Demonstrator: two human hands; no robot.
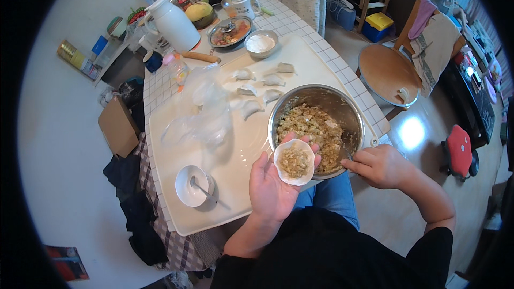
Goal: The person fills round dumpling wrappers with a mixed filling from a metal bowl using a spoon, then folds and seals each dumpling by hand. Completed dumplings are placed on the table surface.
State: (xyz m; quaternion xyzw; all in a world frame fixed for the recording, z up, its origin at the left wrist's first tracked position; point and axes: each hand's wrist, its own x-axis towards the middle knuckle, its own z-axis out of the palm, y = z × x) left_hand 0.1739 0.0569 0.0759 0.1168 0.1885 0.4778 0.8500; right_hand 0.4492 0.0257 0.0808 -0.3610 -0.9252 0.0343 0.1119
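Observation:
A round dumpling wrapper (pixel 282 171) with a mound of chopped filling (pixel 294 161) on it lies across the palm and fingers of my left hand (pixel 270 194). Just behind it stands a deep stainless steel bowl (pixel 357 118), partly full of the same chopped filling (pixel 307 118). My right hand (pixel 375 165) is at the bowl's right rim, its fingers closed on a thin metal utensil that is mostly hidden. Several folded dumplings (pixel 274 80) lie on the pale mat (pixel 245 148) beyond the bowl.
On the mat are a crumpled clear plastic bag (pixel 209 116) and a white bowl (pixel 185 188) with a spoon (pixel 202 188). Farther back stand a metal bowl of flour (pixel 261 43), a lidded pan (pixel 229 34), a rolling pin (pixel 200 57) and a white thermal jug (pixel 172 24).

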